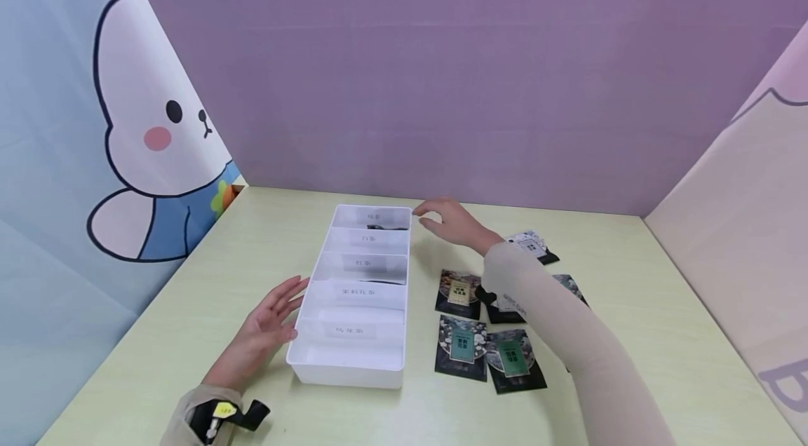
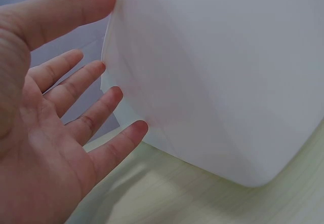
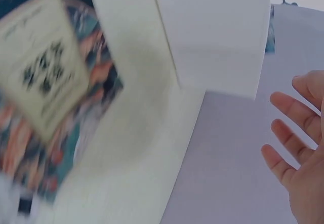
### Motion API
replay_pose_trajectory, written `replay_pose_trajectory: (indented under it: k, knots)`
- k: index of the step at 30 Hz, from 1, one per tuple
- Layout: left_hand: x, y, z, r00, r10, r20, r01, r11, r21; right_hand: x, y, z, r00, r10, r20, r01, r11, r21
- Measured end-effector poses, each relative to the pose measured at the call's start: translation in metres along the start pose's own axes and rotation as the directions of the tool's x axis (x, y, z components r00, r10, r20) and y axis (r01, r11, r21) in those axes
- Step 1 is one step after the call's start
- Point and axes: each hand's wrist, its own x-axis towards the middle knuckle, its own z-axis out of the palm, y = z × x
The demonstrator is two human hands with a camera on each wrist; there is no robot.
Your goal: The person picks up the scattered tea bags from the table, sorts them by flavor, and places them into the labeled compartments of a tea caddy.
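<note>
Pale tabletop (image 1: 240, 264), purple backdrop (image 1: 480, 81) behind. White divided box (image 1: 350, 376) stands between, long axis running toward backdrop — left hand (image 1: 266, 323) at its left wall, near end; right hand (image 1: 456, 223) just beside its far right corner, nearer the sachets (image 1: 451, 362). Fingers of both spread, pinching nothing.

Purple letter B (image 1: 785, 386) on the right cloth (image 1: 726, 221), with small, illegible Chinese characters on tray labels (image 1: 358, 292) and packets (image 1: 462, 346)
</note>
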Motion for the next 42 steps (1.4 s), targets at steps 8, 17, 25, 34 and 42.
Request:
replay_pose_trajectory:
  k: [8,17,25,34,42]
  knots:
    - [0.001,-0.002,0.0,1.0,0.018,0.01,-0.018,1.0,-0.012,-0.02,0.02,-0.023,0.998,0.066,0.019,-0.065,0.997,-0.051]
    - [0.0,-0.002,-0.001,0.999,0.035,0.016,-0.035,0.999,-0.009,-0.043,0.05,-0.043,0.988,0.135,0.076,-0.119,0.975,-0.186]
    - [0.0,-0.001,0.001,0.999,0.051,0.019,-0.05,0.999,-0.018,-0.066,0.074,-0.056,0.985,0.153,0.074,-0.121,0.937,-0.329]
    - [-0.001,0.0,0.001,0.997,0.074,0.027,-0.073,0.997,-0.032,-0.085,0.091,-0.064,0.961,0.262,0.085,-0.199,0.875,-0.442]
    - [-0.001,0.0,0.0,0.998,0.061,0.015,-0.061,0.998,-0.026,-0.104,0.109,-0.071,0.881,0.463,0.101,-0.36,0.792,-0.494]
